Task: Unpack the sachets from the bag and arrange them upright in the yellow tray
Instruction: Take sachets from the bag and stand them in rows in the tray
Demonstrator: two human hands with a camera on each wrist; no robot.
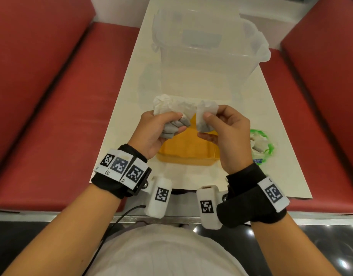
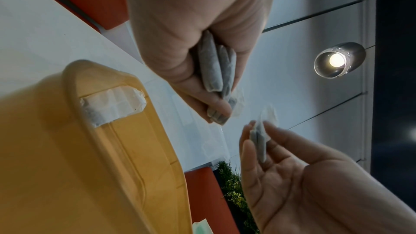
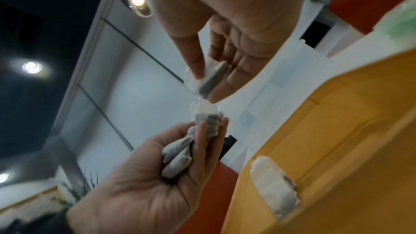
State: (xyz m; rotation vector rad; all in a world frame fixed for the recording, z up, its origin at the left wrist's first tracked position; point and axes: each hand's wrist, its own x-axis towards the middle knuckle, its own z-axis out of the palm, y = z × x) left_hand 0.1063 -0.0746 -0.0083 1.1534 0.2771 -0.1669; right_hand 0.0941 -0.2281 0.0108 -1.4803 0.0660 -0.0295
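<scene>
Both hands raised side by side, left hand [image 1: 158, 130] and right hand [image 1: 228, 132] with pinching fingers.

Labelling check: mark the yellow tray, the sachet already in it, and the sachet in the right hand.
yellow tray [image 1: 188, 160], head view, near wall.
sachet in tray [image 2: 112, 105], left wrist view, its middle.
sachet in right hand [image 1: 204, 118], head view, its paper face.
</scene>
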